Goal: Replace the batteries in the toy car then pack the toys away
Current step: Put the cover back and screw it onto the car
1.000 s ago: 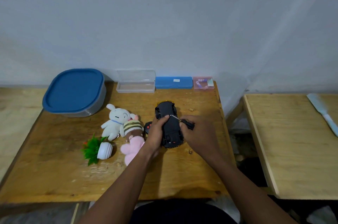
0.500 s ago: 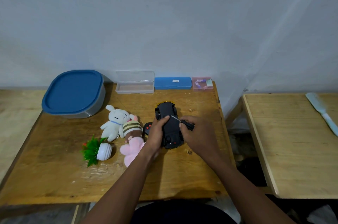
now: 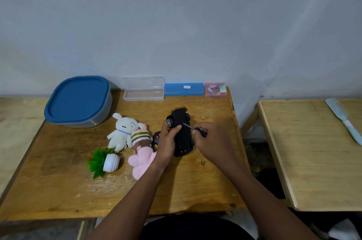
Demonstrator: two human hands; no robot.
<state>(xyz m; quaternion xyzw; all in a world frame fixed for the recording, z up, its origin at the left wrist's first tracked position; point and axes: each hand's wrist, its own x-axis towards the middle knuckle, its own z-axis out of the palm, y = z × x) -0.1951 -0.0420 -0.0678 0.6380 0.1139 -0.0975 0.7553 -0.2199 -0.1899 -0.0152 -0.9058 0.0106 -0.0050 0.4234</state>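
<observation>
Plush toys [image 3: 130, 135] left of car [image 3: 181, 134]; tub [image 3: 78, 100] behind, on table [image 3: 58, 190]

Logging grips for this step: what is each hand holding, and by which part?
Left hand grips the toy car by its side; right hand pinches the screwdriver by its handle.

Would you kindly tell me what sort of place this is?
Most likely a plain room in a home, though I can't be sure: a wooden table against a painted wall, soft toys and a lidded tub on it, a hairbrush on the next table.
</observation>
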